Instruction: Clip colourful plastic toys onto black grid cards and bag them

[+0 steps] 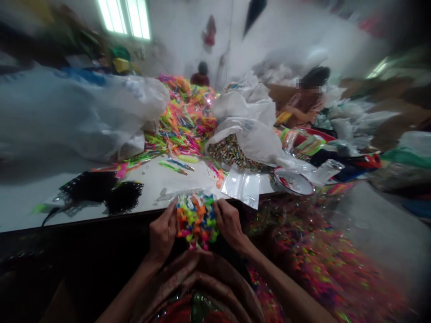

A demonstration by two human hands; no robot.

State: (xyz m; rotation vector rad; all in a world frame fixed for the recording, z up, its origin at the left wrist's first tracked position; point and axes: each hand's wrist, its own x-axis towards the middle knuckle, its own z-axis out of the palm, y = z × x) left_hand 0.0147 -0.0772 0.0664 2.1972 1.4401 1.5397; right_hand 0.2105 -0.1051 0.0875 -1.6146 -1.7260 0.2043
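My left hand (164, 231) and my right hand (230, 222) are closed on opposite sides of a bundle of small colourful plastic pieces (197, 215). It is orange, green, blue, white and yellow, and hangs at the table's front edge, close to my body. Clear film seems to show along its top, but blur hides whether a bag encloses it. Just beyond my right hand, a flat clear plastic bag (242, 185) lies over the table edge. Several bright pen-like pieces (173, 167) lie on the white table (151, 193) past the bundle.
Black perforated pieces (124, 197) lie at left, near a large white sack (74, 112). Behind is a heap of bright plastic pieces (188, 116). An open sack (249, 134) spills small parts beside a white bowl (294, 181). A co-worker (305, 105) sits at right.
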